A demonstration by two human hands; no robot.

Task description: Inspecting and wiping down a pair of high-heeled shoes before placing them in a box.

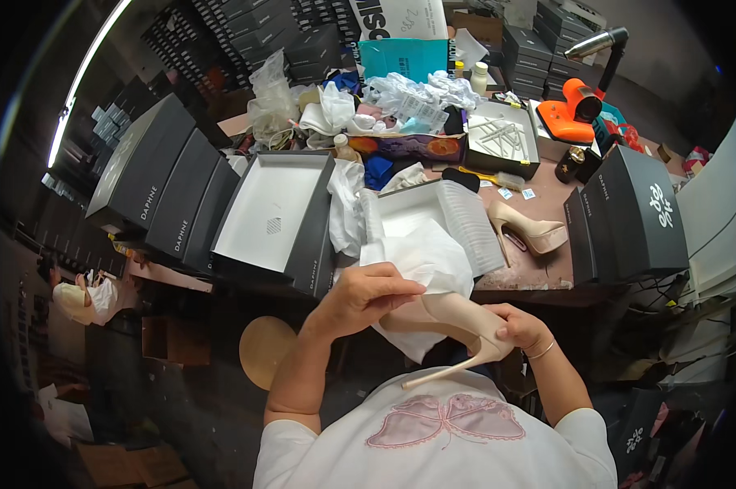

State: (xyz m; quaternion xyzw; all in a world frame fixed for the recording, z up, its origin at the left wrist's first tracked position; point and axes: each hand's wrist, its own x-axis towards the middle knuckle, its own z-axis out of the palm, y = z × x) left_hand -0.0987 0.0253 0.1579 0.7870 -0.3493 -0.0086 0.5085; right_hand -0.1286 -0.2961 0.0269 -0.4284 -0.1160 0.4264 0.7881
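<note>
A beige high-heeled shoe point(457, 316) is held in front of my chest, its thin heel slanting down to the left. My right hand point(521, 329) grips it around the heel end. White tissue paper point(421, 254) covers the toe end, and my left hand point(369, 295) pinches that paper beside the shoe's opening. Just beyond lies an open shoe box point(408, 204) with white paper and a translucent ribbed sheet point(472, 224) in it. A second beige high-heeled shoe point(532, 228) rests on the table to the right of that box.
Dark shoe boxes point(160, 183) stand at the left beside an open, white-lined box point(274, 212); more boxes point(633, 216) stand at the right. Farther back are a tray of white sticks point(498, 134), an orange tool point(572, 114), a brush point(506, 180) and crumpled wrapping point(417, 94).
</note>
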